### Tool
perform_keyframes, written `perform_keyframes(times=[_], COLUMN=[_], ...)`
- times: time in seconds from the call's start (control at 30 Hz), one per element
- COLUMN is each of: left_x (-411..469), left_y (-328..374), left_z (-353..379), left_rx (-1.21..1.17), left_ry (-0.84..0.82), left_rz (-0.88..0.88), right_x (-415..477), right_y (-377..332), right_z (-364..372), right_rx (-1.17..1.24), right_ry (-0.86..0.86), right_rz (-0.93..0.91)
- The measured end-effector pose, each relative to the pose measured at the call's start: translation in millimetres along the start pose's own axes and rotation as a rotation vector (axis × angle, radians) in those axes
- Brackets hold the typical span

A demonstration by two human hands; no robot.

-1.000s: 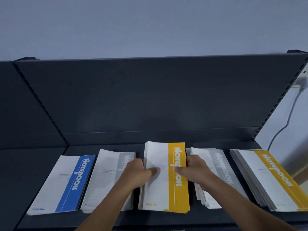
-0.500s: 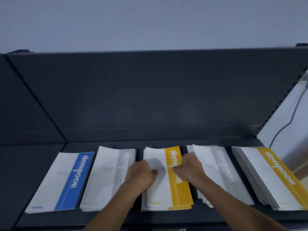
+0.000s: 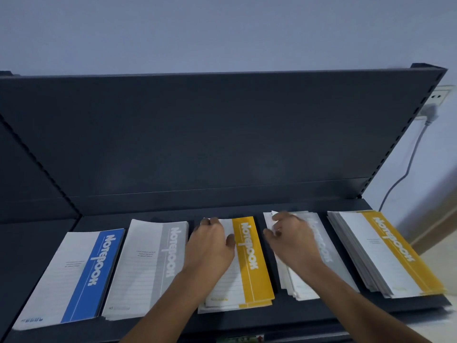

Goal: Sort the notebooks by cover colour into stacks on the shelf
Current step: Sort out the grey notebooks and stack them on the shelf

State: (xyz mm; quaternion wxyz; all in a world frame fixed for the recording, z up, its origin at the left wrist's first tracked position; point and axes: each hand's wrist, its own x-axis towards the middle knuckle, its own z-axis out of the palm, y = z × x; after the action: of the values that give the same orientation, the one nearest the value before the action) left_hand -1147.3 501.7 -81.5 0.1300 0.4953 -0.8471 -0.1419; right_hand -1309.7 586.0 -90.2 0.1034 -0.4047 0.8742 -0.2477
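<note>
The yellow-banded stack [image 3: 252, 256] of notebooks lies flat directly under the left hand [image 3: 210, 246], which rests palm down on its white part. The fingers reach fairly straight to the far left corner and the thumb lies on the cover at the edge of the yellow band; it grips nothing. Just to the right of that hand, across a narrow gap of bare shelf [image 3: 247, 320], the right hand [image 3: 290, 237] sits on the grey-banded stack [image 3: 329, 251]. Its fingers are curled at the far left corner, where a white corner stands up between them. The hand is blurred there, so how many notebooks it pinches cannot be told. The sheets of this stack are fanned unevenly at the near end, below the right forearm. To the left of the left hand, its edge touching or almost touching the hand's side, lies a second grey-banded stack [image 3: 150, 266], and beyond that a blue-banded stack [image 3: 74, 276]. To the right of the right hand lies a second yellow-banded stack [image 3: 385, 253], thick and slightly splayed. Beyond both hands rises the dark back panel [image 3: 210, 134]. Past its right edge a plug [image 3: 431, 112] sits in a wall socket [image 3: 442, 96], with its cable [image 3: 410, 164] hanging down the pale wall [image 3: 197, 30].
</note>
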Motion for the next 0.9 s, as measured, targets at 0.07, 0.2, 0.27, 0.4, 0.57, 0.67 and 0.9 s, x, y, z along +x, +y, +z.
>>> perform_keyframes(times=[0.07, 0.2, 0.27, 0.4, 0.57, 0.67, 0.9], left_x=[1, 0, 0, 0, -4, -3, 21], left_y=[15, 49, 67, 99, 130, 142, 149], left_z=[6, 28, 40, 57, 71, 72, 73], left_rx=[-0.149, -0.236, -0.237, -0.249, -0.251, -0.272, -0.458], left_ry=[-0.064, -0.172, -0.184, -0.22, -0.238, -0.21, -0.293], left_rz=[0.033, 0.035, 0.038, -0.029, -0.164, -0.257, -0.529], right_x=[3, 7, 7, 16, 22, 21, 22], right_y=[20, 62, 81, 106, 121, 127, 129], right_z=[-22, -51, -56, -60, -57, -55, -58], right_rx=[0.025, -0.069, -0.12, -0.159, -0.139, -0.115, -0.045], right_ry=[0.042, -0.003, -0.043, -0.117, -0.216, -0.27, -0.3], right_rz=[0.035, 0.117, 0.104, 0.031, -0.057, -0.065, -0.093])
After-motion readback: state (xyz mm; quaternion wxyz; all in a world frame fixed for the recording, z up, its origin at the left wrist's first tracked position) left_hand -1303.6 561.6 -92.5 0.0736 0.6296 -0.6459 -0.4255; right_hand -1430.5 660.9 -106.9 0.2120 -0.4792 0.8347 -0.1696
